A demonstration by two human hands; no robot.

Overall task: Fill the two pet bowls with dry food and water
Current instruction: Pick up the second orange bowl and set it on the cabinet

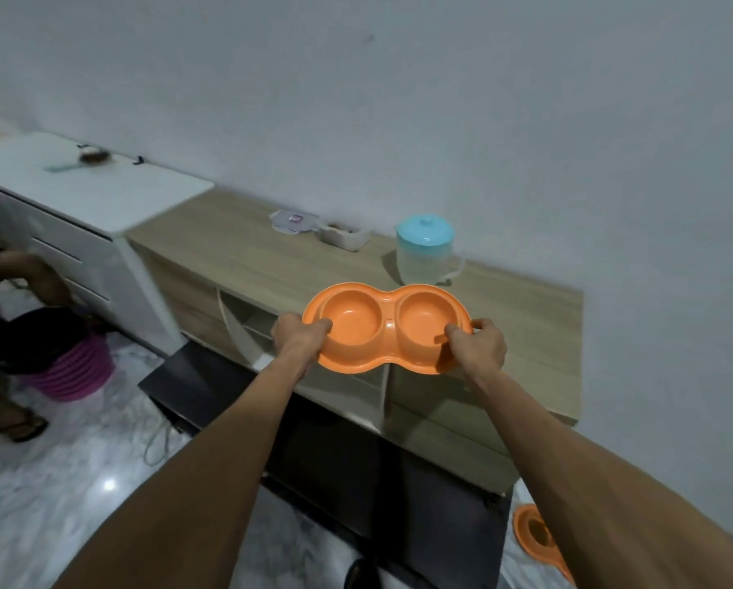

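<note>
Head view: my forearms stretch forward, and my left hand (301, 333) and right hand (477, 344) each grip one end of the orange plastic double pet bowl (388, 323), thumbs over its rim, at the front edge of the light wooden sideboard (237, 257). Beyond stand a clear plastic jug with a turquoise lid (426, 252), a small white tub (343, 238) and a flat white lid (292, 221) whose pink label is too blurred to read.

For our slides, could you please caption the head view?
Left hand and right hand hold an empty orange double pet bowl above a wooden cabinet near a jug.
</note>
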